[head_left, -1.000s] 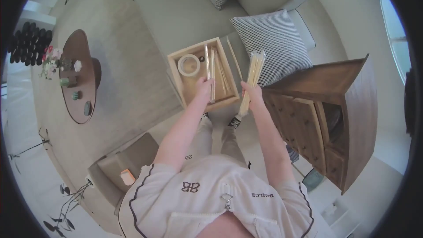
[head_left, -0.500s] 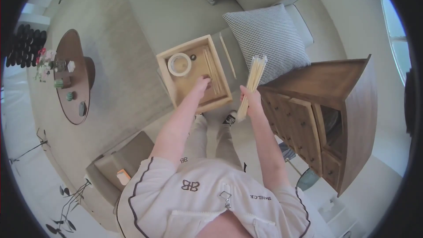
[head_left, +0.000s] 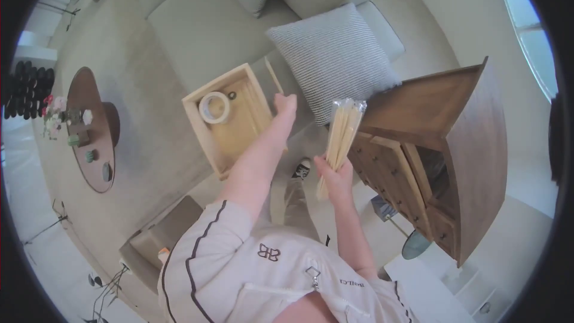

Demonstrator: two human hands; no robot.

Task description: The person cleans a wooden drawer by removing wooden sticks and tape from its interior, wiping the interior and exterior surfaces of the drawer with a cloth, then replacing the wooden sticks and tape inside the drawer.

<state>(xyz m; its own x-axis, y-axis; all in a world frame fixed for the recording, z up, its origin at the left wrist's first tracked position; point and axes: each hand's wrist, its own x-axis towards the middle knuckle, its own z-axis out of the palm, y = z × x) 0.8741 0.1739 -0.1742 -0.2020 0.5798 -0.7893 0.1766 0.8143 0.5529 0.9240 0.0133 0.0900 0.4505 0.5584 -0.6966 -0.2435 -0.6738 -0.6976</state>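
My left hand (head_left: 286, 105) is closed at the near end of a thin wooden stick (head_left: 273, 74) that lies along the sofa's front edge. Upright in my right hand (head_left: 336, 178) is a clear plastic bag of wooden sticks (head_left: 343, 130), gripped around its lower part. Left of my left forearm is a square wooden tray (head_left: 200, 134). A roll of white tape (head_left: 207, 109) and a small dark ring (head_left: 232, 95) lie inside it. My forearm hides part of the tray's right side.
A grey sofa (head_left: 197, 30) with a patterned cushion (head_left: 335, 54) stands ahead. A wooden cabinet (head_left: 430, 98) with drawers is close on the right. An oval side table (head_left: 89, 119) with flowers and small cactus-like objects stands left, an armchair (head_left: 152, 239) at lower left.
My left hand has left the tray and moved right to the stick on the sofa. The loose sticks in the tray no longer show. The view has shifted.
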